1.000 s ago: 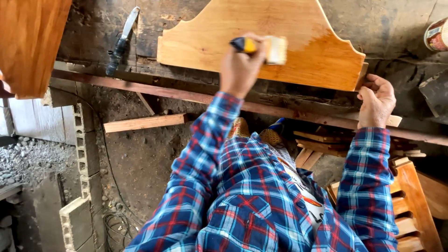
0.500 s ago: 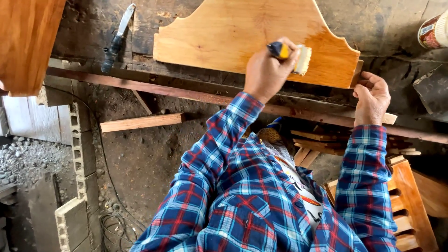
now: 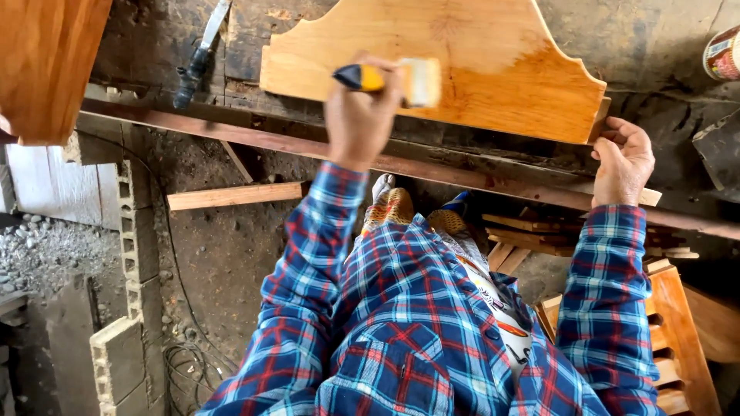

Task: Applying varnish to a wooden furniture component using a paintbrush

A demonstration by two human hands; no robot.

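A flat wooden panel [image 3: 493, 69] with a scalloped, curved outline lies on a dark, rough bench top. Its right part looks darker and glossier than its left. My left hand [image 3: 358, 115] is shut on a paintbrush [image 3: 385, 78] with a yellow and black handle. The pale bristles rest on the middle of the panel and are blurred. My right hand [image 3: 624, 158] grips the panel's lower right corner. Both arms wear blue and red plaid sleeves.
A black-handled tool [image 3: 196, 65] lies on the bench at upper left, a can [image 3: 723, 52] at upper right. A reddish beam [image 3: 231, 135] runs along the bench edge. Below are a loose plank [image 3: 235, 195], concrete blocks [image 3: 123, 354], a cable [image 3: 185, 354] and slatted wooden pieces [image 3: 671, 339].
My left hand has swept the brush leftward from the panel's right part to its middle. My right hand stays on the panel's corner.
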